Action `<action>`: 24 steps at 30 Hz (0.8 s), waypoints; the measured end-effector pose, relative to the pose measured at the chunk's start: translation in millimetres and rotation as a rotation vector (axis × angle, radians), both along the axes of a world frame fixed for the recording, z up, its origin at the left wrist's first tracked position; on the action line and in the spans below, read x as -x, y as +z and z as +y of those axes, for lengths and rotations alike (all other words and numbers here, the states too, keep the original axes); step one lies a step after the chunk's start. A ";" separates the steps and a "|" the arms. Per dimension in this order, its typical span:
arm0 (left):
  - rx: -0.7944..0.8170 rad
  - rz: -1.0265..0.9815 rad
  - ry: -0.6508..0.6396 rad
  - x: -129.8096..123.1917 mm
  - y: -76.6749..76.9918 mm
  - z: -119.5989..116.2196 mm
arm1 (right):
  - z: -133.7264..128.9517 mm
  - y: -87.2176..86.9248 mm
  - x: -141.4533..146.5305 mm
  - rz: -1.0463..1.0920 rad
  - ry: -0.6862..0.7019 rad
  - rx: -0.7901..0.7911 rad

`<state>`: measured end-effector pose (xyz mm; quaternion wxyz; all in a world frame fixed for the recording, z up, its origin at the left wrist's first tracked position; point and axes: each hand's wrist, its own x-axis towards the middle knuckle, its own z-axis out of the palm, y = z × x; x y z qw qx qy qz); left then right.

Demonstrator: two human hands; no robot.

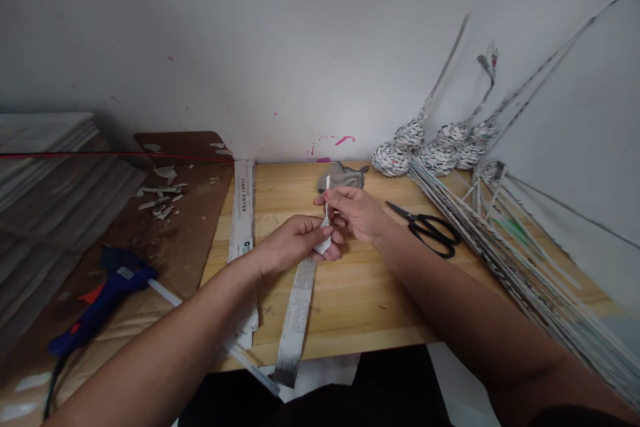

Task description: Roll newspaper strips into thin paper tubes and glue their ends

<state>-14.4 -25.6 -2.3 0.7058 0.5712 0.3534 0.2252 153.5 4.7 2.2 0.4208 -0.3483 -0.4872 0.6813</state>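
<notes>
Over the middle of the wooden table, my left hand [307, 240] grips a printed newspaper strip [296, 313], whose flat tail hangs down past the table's front edge. My right hand [357, 212] pinches the strip's upper end, which is twisted into a thin roll with its tip pointing up. Both hands are close together, fingers closed on the paper. Just behind them lies a crumpled grey cloth [345, 177]. Black-handled scissors [425, 225] rest to the right of my right hand, blades toward the back left.
A stack of newspaper strips [244, 207] lies left of the hands. Further left are a blue glue gun [107, 297] with its cord, brown cardboard [200, 213] and paper scraps. Woven paper gourd shapes [393, 159] stand at the back right, near a bundle of rolled paper sticks [480, 247].
</notes>
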 end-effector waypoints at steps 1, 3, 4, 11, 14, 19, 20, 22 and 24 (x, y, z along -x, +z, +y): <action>-0.001 0.004 -0.001 0.0 -0.2 0.0 | 0.3 0.5 -0.1 -0.011 -0.022 0.000; -0.013 0.014 -0.009 0.0 -0.5 -0.1 | -0.5 0.7 1.7 -0.044 -0.059 0.004; -0.021 0.018 -0.012 0.0 -0.5 -0.2 | -1.4 0.5 3.3 -0.062 -0.080 -0.004; -0.035 0.039 -0.019 0.2 1.1 -0.7 | 2.5 -5.3 0.8 -0.386 -0.288 -0.400; -0.017 0.046 0.004 0.3 0.7 -0.2 | 15.0 -12.3 -13.5 -0.719 -0.462 -0.742; 0.019 0.014 0.030 0.7 2.3 -0.3 | 31.2 -26.6 -28.3 -1.315 -0.446 -0.793; 0.029 0.013 0.039 0.6 3.3 -0.7 | 32.9 -28.6 -28.8 -1.324 -0.428 -0.780; 0.041 0.009 0.055 0.3 5.4 -1.5 | 35.6 -31.2 -28.4 -1.300 -0.435 -0.766; 0.048 0.004 0.063 0.0 7.4 -2.1 | 37.0 -32.3 -27.2 -1.236 -0.495 -0.703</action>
